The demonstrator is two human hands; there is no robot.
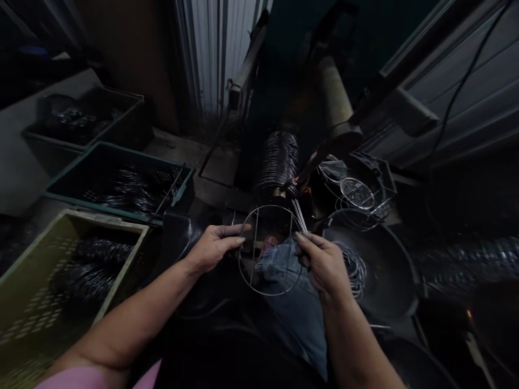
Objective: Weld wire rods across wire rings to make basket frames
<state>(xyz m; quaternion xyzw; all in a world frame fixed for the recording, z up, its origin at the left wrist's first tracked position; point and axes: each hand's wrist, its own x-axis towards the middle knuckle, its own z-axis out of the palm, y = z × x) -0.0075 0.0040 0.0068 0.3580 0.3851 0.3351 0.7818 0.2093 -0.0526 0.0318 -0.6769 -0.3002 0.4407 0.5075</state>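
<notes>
Holding pattern logged: a round grey wire ring [271,294] is pinched at its left rim by the left hand [213,249], thumb and fingers closed on the wire, over a blue denim knee [292,292]. A bundle of thin straight steel rods [300,217] is clamped in the right hand [320,262] at the ring's right rim; contact with the rim itself cannot be told. One straight cross wire is seen already set across the ring, so the frame is judged partly built, with the held rods still unplaced. Behind it, a stack of dark wire rings [278,159] is left unused. Loose silver wire frames [357,194] lie beside a round black pan [385,281]. Dark coils are kept in a green plastic crate [101,202] and a beige plastic crate [121,270].
</notes>
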